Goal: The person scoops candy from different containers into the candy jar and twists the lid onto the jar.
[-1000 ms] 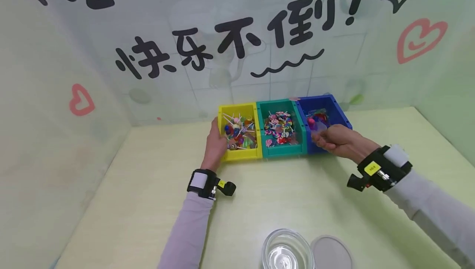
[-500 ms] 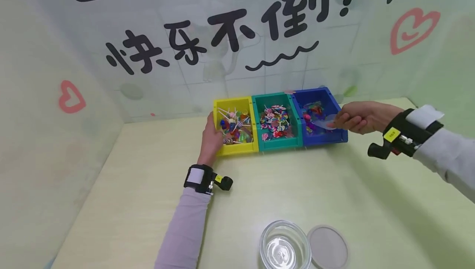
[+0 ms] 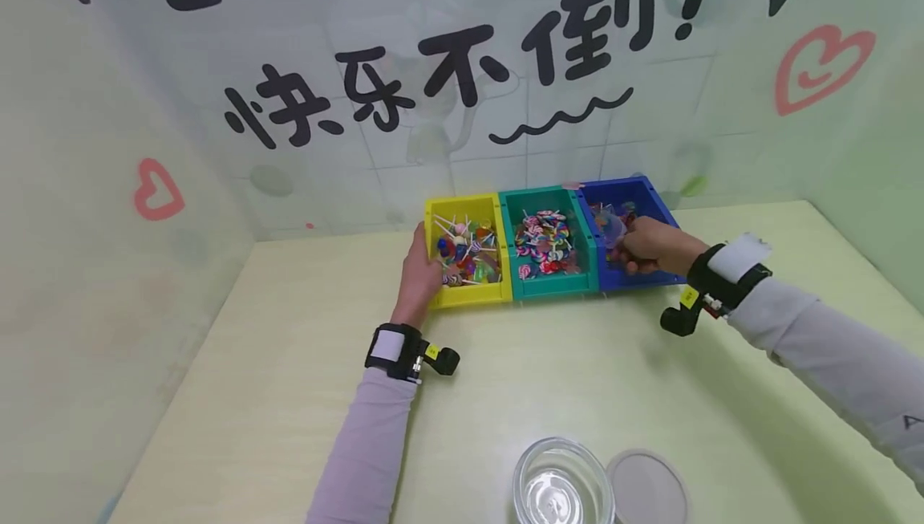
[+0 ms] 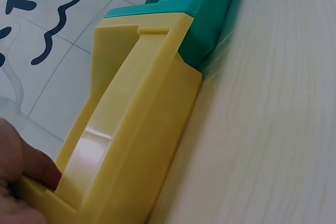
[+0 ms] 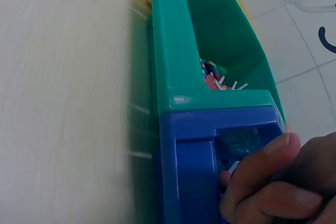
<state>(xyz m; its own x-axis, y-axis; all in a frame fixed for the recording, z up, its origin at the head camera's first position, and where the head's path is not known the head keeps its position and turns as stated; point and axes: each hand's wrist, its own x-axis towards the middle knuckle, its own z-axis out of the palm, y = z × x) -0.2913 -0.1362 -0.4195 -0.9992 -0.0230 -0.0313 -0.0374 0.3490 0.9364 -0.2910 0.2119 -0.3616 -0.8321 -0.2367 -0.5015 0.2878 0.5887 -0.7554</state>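
Note:
Three joined bins stand against the back wall: a yellow bin (image 3: 469, 296) of lollipops, a teal bin (image 3: 552, 289) of wrapped sweets, and a blue bin (image 3: 645, 187). My left hand (image 3: 421, 271) grips the yellow bin's front left corner, thumb over the rim. The left wrist view shows that yellow bin (image 4: 136, 129) from the side with my left hand (image 4: 16, 187) at its corner. My right hand (image 3: 650, 243) reaches into the blue bin, its curled fingers holding a clear scoop (image 3: 612, 225). In the right wrist view my right hand (image 5: 273, 187) sits over the blue bin (image 5: 189, 156).
A clear glass bowl (image 3: 559, 482) and a round lid (image 3: 647, 492) sit near the table's front edge. Walls close the table (image 3: 303, 363) at the left and back, with printed letters and hearts on them.
My right hand swung from the front of the blue bin out to its right side, then came back down into the bin with the scoop. The left hand stayed on the yellow bin.

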